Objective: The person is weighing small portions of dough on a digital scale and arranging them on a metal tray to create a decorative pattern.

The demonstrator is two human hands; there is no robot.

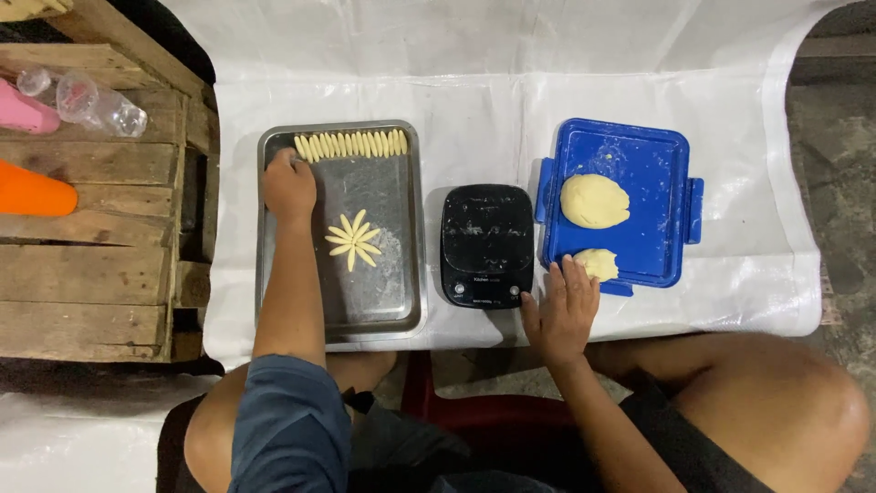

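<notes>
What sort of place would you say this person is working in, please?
Probably a makeshift home baking spot, low to the ground: a metal tray holding shaped dough pieces, a black kitchen scale, and dough lumps on a blue lid, all over plastic sheeting.

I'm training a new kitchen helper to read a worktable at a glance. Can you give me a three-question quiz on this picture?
1. True or false: the left hand is at the row of dough sticks along the far edge of the metal tray.
2. What lies between the tray and the blue lid? A) a rolling pin B) a black kitchen scale C) a bowl
3. Fill in: the right hand is next to the ___ of the two dough lumps, the small dough lump, not the large dough lump.

Key: 1 true; 2 B; 3 smaller.
</notes>
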